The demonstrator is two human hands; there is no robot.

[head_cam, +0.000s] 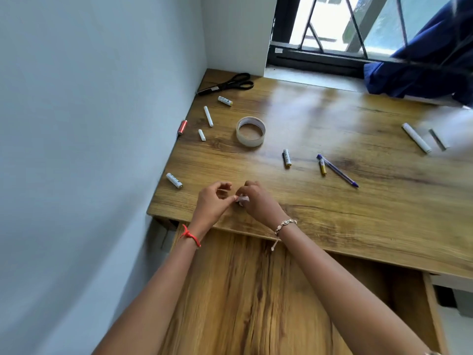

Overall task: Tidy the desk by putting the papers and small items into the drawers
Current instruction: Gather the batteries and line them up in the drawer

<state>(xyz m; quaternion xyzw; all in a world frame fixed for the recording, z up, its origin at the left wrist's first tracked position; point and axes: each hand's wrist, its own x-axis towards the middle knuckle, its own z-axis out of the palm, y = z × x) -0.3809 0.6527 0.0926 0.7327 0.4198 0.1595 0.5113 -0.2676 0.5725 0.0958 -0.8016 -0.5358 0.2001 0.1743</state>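
Two hands meet at the near edge of the wooden surface (358, 213), just above the open drawer (256, 290). The right hand (258, 202) has its fingers curled round a small pale crumpled scrap (242, 199) (paper by the look of it, though too small to be sure). The left hand (213, 201) has its fingers bent, and one fingertip touches the scrap's edge; whether it actually pinches the scrap I cannot tell.

Farther back lies a tape roll (250, 131), with two white sticks (208, 116) to its left and a red battery (182, 127) at the surface's left edge. Black scissors (230, 84) lie in the far corner by the wall. Four pale batteries (174, 180) are scattered about, one just beside a blue pen (337, 171). A white marker (416, 137) lies at the far right, and a blue cloth (422, 70) rests on the sill.
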